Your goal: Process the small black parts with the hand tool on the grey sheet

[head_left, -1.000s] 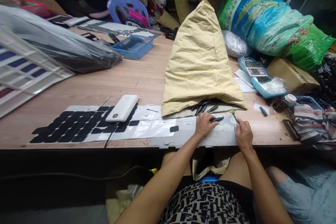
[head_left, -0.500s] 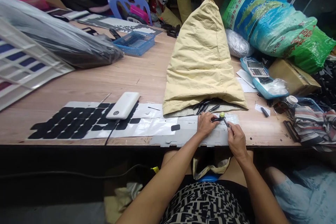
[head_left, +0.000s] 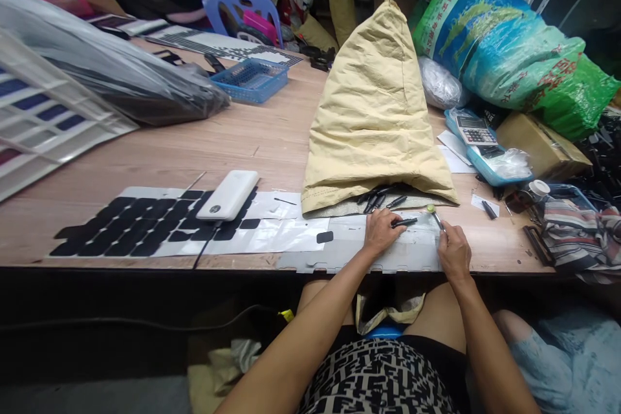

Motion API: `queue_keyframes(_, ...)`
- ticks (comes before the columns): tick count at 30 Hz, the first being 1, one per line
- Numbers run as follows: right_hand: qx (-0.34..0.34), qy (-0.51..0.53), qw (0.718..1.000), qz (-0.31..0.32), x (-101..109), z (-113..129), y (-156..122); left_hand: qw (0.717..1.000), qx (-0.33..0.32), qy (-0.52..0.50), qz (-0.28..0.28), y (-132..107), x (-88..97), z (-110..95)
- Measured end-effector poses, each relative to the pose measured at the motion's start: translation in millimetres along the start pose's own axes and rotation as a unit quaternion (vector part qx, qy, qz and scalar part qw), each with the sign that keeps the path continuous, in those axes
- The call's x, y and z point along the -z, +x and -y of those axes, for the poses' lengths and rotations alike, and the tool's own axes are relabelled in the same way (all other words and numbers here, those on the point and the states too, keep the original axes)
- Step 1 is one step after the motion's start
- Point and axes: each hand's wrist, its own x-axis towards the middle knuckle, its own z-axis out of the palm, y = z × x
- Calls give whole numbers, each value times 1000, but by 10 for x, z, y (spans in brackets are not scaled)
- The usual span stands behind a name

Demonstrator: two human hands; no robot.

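Observation:
My left hand point(head_left: 381, 230) rests on a clear plastic sheet point(head_left: 417, 236) at the table's near edge and pinches a thin black piece point(head_left: 404, 222) that points right. My right hand point(head_left: 453, 248) grips a small tool with a pale green round tip point(head_left: 433, 213), held just right of the black piece. Several more black pieces point(head_left: 381, 196) lie under the hem of a yellow cloth sack point(head_left: 376, 110) right behind my hands.
A white sheet of black adhesive patches point(head_left: 140, 223) with a white power bank point(head_left: 228, 195) lies left. A blue basket point(head_left: 250, 79), a calculator point(head_left: 477, 131) on a blue tray, a cardboard box point(head_left: 541, 145) and large green bags point(head_left: 504, 45) crowd the back and right.
My right hand drew the green-tipped tool in over the black piece, then back out to the right. My left hand kept hold of the piece.

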Motion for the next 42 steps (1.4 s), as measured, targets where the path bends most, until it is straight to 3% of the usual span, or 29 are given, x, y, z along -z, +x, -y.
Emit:
queue_keyframes(6, 5, -169, 985, -44, -88, -264, 88, 999, -24, 16, 20, -16, 14, 25)
queue_keyframes(15, 2, -197, 980, -37, -91, -234, 47, 998, -37, 30, 42, -80, 76, 0)
queue_keyframes(20, -4, -196, 980, -29, -75, -219, 40, 988, -143, 19, 50, -700, 130, 44)
queue_keyframes(24, -6, -197, 980, -28, -88, -219, 38, 976, -209, 68, 12, -1299, 55, 172)
queue_keyframes(28, -9, -199, 979, -34, -99, -230, 30, 969, -227, 97, -25, -1490, 5, 171)
queue_keyframes(31, -12, -205, 978, -29, -98, -231, 23, 971, -212, 78, -74, -1228, 61, 56)
queue_keyframes(33, -14, -206, 978, -25, -96, -228, 22, 975, -175, 69, -116, -877, 117, -34)
queue_keyframes(35, -14, -206, 978, -24, -94, -223, 25, 982, -127, 67, -121, -458, 151, -108)
queue_keyframes(39, -17, -207, 978, -17, -94, -220, 38, 990, -5, 128, -59, 235, 117, -188)
queue_keyframes(42, -16, -208, 978, -9, -91, -224, 38, 981, 56, 186, 6, 432, 75, -209)
